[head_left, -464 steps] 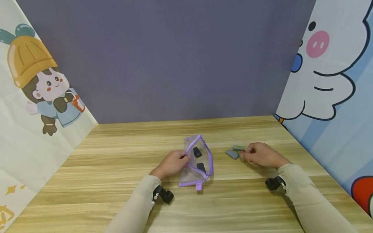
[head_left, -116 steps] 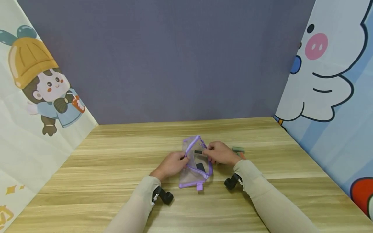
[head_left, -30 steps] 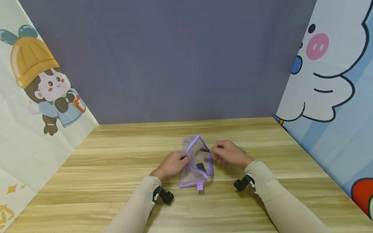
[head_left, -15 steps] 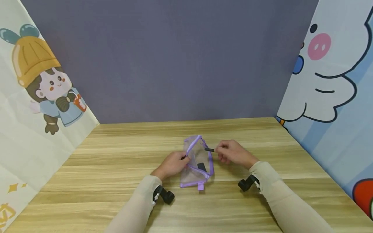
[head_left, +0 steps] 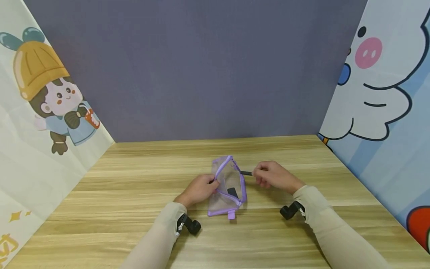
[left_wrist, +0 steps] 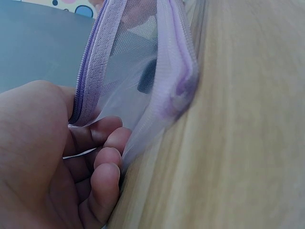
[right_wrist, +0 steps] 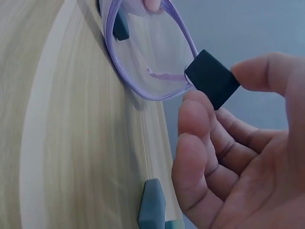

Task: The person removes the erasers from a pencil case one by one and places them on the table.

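Observation:
My left hand [head_left: 198, 189] grips the near-left edge of a mesh zip pouch [head_left: 220, 212] with purple trim, holding its mouth apart. In the left wrist view, fingers curl beside the purple zip [left_wrist: 88, 67]. One black block [head_left: 232, 192], which may be an eraser, lies inside the pouch. Just right of the pouch's mouth, my right hand [head_left: 277, 177] pinches a second flat black block [head_left: 246, 173] between thumb and fingers. That block [right_wrist: 212, 78] looks nearly square in the right wrist view, off the table, with the pouch rim [right_wrist: 112, 45] behind it.
Below the right hand, a grey-blue block [right_wrist: 152, 205] rests on the wood-grain table [right_wrist: 76, 143], with part of a green piece [right_wrist: 174, 224] beside it. A dark panel [head_left: 215, 74] stands at the table's back; printed panels flank both sides.
Two black blocks lay inside the pouch earlier; one is there now. Over the last second my right hand drew the other rightward out of the mouth. The left hand kept its place.

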`<action>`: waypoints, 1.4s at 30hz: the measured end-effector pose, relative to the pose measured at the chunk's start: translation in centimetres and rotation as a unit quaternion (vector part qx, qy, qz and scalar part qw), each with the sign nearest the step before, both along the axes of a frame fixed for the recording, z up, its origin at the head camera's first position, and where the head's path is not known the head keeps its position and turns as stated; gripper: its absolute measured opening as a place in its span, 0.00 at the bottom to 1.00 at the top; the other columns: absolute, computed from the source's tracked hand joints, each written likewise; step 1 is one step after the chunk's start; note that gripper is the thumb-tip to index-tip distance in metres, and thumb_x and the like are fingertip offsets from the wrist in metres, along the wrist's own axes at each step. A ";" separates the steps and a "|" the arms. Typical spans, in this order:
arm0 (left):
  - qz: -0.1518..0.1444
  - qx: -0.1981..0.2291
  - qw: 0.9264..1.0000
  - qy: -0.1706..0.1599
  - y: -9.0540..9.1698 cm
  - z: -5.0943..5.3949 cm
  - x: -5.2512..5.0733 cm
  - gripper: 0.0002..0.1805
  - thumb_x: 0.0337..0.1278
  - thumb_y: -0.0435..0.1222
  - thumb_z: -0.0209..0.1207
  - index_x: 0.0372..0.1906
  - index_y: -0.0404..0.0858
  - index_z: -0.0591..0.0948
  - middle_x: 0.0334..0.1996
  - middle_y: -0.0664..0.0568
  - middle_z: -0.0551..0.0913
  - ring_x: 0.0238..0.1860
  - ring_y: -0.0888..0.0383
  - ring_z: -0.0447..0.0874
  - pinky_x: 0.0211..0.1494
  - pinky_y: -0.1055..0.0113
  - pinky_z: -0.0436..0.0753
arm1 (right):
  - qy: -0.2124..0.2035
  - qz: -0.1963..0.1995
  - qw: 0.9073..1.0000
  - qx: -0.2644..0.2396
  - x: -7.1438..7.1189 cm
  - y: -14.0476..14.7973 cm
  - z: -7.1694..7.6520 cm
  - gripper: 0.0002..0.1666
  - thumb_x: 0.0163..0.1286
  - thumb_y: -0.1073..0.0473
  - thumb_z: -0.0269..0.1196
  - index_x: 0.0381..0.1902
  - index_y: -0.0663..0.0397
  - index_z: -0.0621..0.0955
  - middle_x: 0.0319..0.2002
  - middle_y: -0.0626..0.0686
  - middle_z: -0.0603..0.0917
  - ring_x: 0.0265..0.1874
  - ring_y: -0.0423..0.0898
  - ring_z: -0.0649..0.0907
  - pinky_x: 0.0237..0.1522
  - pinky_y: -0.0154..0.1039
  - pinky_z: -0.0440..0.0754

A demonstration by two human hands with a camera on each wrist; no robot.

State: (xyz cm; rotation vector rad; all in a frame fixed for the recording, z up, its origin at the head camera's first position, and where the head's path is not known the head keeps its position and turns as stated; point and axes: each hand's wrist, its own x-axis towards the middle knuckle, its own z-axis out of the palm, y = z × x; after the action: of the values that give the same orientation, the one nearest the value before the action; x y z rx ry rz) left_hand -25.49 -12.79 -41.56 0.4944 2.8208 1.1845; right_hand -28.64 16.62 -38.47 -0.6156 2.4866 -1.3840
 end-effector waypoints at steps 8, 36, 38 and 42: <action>0.001 0.005 1.000 -0.006 0.0 0.0 0.1 0.17 0.73 0.43 0.53 0.25 0.44 0.78 0.21 0.56 0.80 0.18 0.61 0.70 0.20 0.67 0.69 | -0.001 0.003 1.000 0.008 0.0 0.7 0.0 0.17 0.74 0.56 0.56 0.45 0.65 0.81 0.31 0.56 0.83 0.30 0.52 0.83 0.30 0.46 0.83; -0.001 0.013 1.000 -0.010 -0.1 -0.1 -0.2 0.16 0.72 0.42 0.52 0.25 0.44 0.79 0.22 0.55 0.81 0.19 0.61 0.72 0.21 0.66 0.71 | -0.030 -0.003 0.999 0.018 -0.6 3.6 1.3 0.18 0.77 0.53 0.56 0.48 0.65 0.79 0.33 0.61 0.82 0.24 0.53 0.80 0.23 0.50 0.80; -0.003 0.013 1.000 -0.008 -0.1 -0.1 -0.2 0.16 0.72 0.41 0.53 0.26 0.43 0.79 0.22 0.55 0.81 0.19 0.61 0.72 0.21 0.66 0.71 | -0.032 -0.001 0.999 0.018 -0.6 3.7 1.4 0.18 0.77 0.53 0.55 0.48 0.65 0.79 0.34 0.62 0.82 0.25 0.54 0.80 0.24 0.50 0.81; -0.003 0.015 1.000 -0.007 0.0 -0.1 -0.1 0.16 0.72 0.41 0.53 0.25 0.43 0.79 0.22 0.55 0.81 0.19 0.61 0.71 0.21 0.67 0.70 | -0.035 0.004 0.999 0.014 -0.5 3.8 1.6 0.18 0.77 0.54 0.55 0.49 0.65 0.79 0.35 0.62 0.83 0.27 0.56 0.81 0.27 0.51 0.82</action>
State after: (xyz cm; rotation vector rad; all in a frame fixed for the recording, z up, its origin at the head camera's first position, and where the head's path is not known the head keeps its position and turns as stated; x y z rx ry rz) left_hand -25.64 -12.84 -41.62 0.4935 2.7931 1.2251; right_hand -29.13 20.42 -36.90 -0.5601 2.4423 -1.3417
